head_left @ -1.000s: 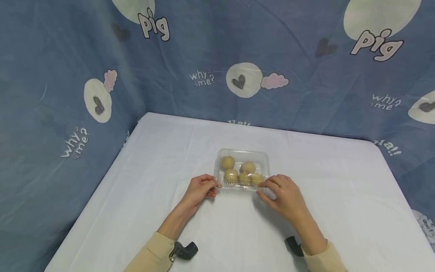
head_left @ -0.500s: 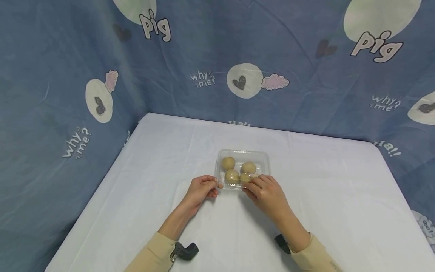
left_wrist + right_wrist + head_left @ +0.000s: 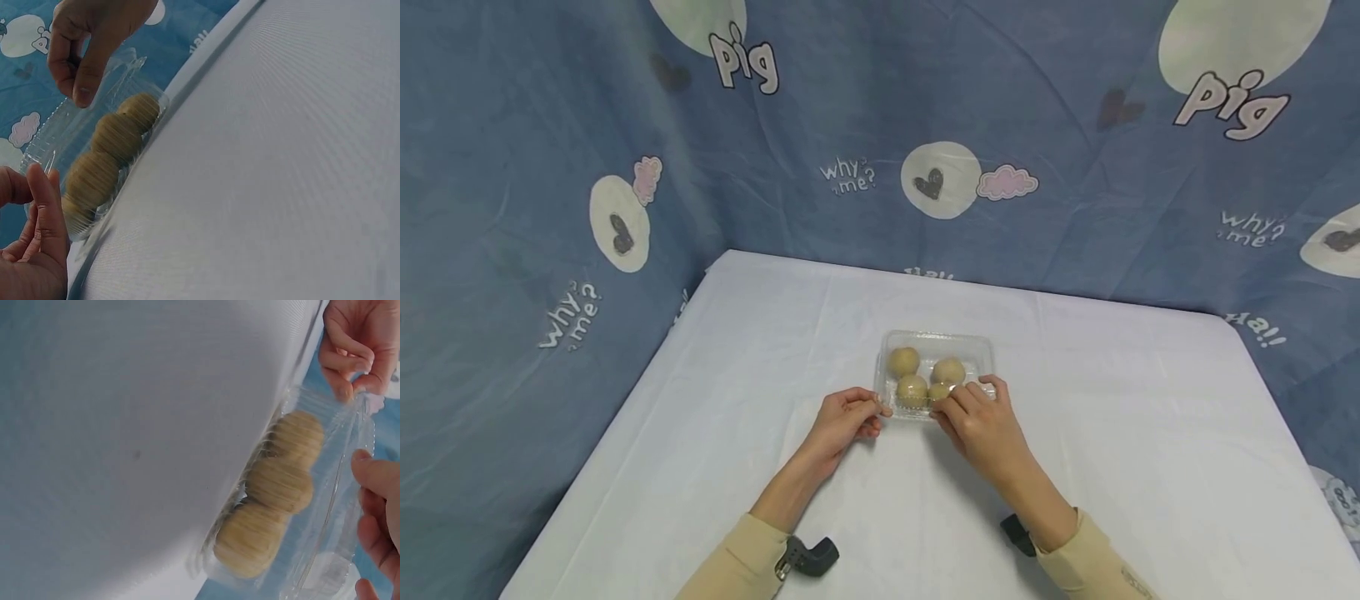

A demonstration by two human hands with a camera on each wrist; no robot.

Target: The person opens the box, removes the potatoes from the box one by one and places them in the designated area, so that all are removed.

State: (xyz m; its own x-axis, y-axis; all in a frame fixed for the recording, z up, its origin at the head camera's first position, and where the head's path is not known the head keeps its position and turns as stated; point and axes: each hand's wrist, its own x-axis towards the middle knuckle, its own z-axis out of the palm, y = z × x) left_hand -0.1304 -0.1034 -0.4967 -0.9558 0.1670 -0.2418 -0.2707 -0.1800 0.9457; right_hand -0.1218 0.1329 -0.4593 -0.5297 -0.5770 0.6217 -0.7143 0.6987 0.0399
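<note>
A clear plastic box (image 3: 976, 350) sits on the white-covered table and holds several round, yellowish-tan balls (image 3: 912, 390). Through its ribbed side the balls (image 3: 278, 484) show in a row in the right wrist view. At the box's near left corner, my left hand (image 3: 844, 421) pinches the rim between thumb and fingers. My right hand (image 3: 988, 429) pinches the near rim right of the middle, thumb toward me, with one finger sticking out to the right. That hand covers the near right part of the box and whatever lies behind it.
White cloth covers the table (image 3: 1135, 400). Behind it and to the left hangs a blue printed curtain (image 3: 805, 108). Each wrist wears a dark strap-on device, such as the left one (image 3: 812, 556), below the tan sleeves (image 3: 737, 558).
My right hand has slid left along the near rim from the box's right corner, and one finger has since lifted outward. My left hand and the box have stayed in place.
</note>
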